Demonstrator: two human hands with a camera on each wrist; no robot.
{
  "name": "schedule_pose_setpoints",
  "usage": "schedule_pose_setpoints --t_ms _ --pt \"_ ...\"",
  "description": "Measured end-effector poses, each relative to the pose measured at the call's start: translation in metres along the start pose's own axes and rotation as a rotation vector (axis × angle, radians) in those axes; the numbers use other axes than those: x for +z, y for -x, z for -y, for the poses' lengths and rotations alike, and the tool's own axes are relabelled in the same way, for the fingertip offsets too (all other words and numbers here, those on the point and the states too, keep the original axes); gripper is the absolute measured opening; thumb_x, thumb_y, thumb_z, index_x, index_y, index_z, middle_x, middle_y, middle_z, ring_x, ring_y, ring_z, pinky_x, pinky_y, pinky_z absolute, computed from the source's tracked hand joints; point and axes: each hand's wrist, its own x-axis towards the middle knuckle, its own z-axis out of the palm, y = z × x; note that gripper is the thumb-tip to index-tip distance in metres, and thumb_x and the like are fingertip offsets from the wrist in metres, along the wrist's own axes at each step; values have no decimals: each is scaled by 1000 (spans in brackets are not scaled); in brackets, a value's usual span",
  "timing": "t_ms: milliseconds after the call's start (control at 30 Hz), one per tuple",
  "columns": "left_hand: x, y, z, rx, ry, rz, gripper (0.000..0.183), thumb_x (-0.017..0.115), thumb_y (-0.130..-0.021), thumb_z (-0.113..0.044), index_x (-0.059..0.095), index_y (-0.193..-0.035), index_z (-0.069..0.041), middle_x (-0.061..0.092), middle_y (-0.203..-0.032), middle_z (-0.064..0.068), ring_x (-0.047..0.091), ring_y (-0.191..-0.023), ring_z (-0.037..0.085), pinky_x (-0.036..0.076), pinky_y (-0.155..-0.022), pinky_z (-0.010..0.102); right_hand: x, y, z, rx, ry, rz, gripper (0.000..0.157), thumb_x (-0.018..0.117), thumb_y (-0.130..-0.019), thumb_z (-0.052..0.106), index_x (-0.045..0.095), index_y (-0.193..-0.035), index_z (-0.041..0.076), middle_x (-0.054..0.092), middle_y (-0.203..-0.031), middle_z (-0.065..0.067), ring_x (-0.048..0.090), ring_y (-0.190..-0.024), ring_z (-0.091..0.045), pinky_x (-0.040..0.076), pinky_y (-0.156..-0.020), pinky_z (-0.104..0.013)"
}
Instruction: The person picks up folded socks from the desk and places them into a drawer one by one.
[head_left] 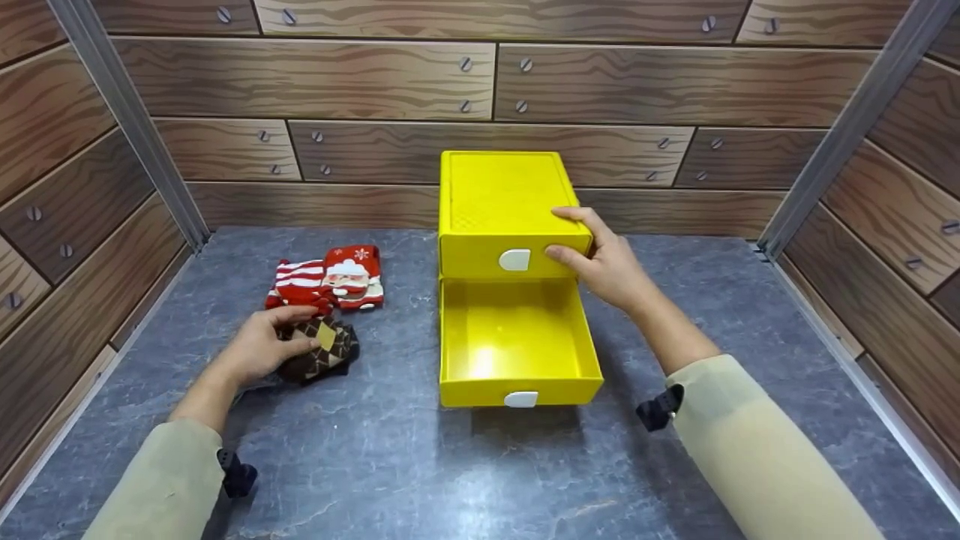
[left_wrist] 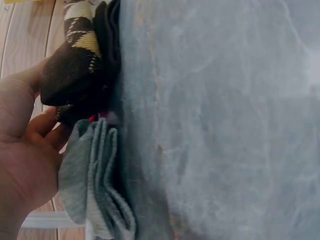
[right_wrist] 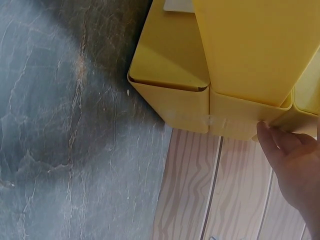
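My left hand point(head_left: 259, 349) holds a folded pair of dark brown argyle socks point(head_left: 319, 349), thumb on one side and fingers on the other. Up close in the left wrist view, the brown socks point(left_wrist: 75, 70) stand next to a folded grey pair point(left_wrist: 95, 175). Just behind lies a folded red and white pair of socks point(head_left: 352, 274) with a Santa face. On the right, a yellow drawer unit point(head_left: 510, 191) has a drawer point(head_left: 517, 330) pulled out, with nothing inside. My right hand point(head_left: 607, 259) grips the unit's upper right corner, its thumb against the front.
A grey marbled tabletop point(head_left: 360, 465) carries everything. Wood-patterned panels point(head_left: 390, 79) close off the back and sides, with metal posts point(head_left: 135, 112) at the corners. The right wrist view shows a lower yellow drawer point(right_wrist: 170, 50) beneath the pulled-out one.
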Motion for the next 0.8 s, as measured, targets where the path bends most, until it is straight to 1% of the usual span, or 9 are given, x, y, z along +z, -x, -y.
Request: schedule_pose_setpoints --t_ms 67,200,300,367,467,633,800 --pt "1 0 2 -31 -21 11 58 76 -86 -17 53 -138 -4 53 -137 18 45 -124 37 34 -103 52 0 0 0 -1 0 3 55 66 -94 30 44 -143 19 57 -117 -15 57 -89 -25 50 -69 -36" --pt "2 -1 5 -65 -73 22 61 77 -85 -23 52 -140 -8 48 -141 20 45 -123 38 34 -103 53 0 0 -1 -1 -1 10 56 65 -94 30 43 -144 19 56 -118 -15 57 -89 -25 50 -69 -36" --pt "2 -2 5 -68 -119 29 62 76 -86 -25 51 -141 -9 46 -141 23 46 -121 39 34 -103 56 -1 0 -1 -1 4 7 55 65 -94 30 43 -144 19 56 -118 -15 57 -90 -25 50 -71 -37" --pt "2 -2 4 -76 -134 27 63 77 -85 -26 51 -141 -10 46 -140 23 46 -120 40 33 -103 57 -1 0 0 0 5 3 55 66 -94 29 44 -143 18 56 -119 -15 57 -91 -25 50 -73 -37" --pt "2 -2 2 -70 -155 32 64 76 -86 -27 50 -142 -9 46 -141 25 45 -121 41 32 -104 59 -1 0 0 5 1 2 55 66 -94 29 44 -143 19 57 -119 -15 57 -92 -25 50 -73 -37" --pt "3 -1 2 -65 -172 32 64 76 -86 -27 50 -142 -8 45 -142 25 44 -123 41 31 -105 58 -1 0 0 14 -6 11 55 65 -94 30 43 -144 20 58 -119 -15 58 -90 -25 51 -69 -37" --pt "5 -1 4 -56 -184 20 63 76 -86 -27 51 -141 -9 47 -140 24 45 -121 40 32 -104 57 -1 0 0 8 1 12 55 65 -94 31 43 -144 19 58 -115 -15 58 -84 -25 50 -64 -37"
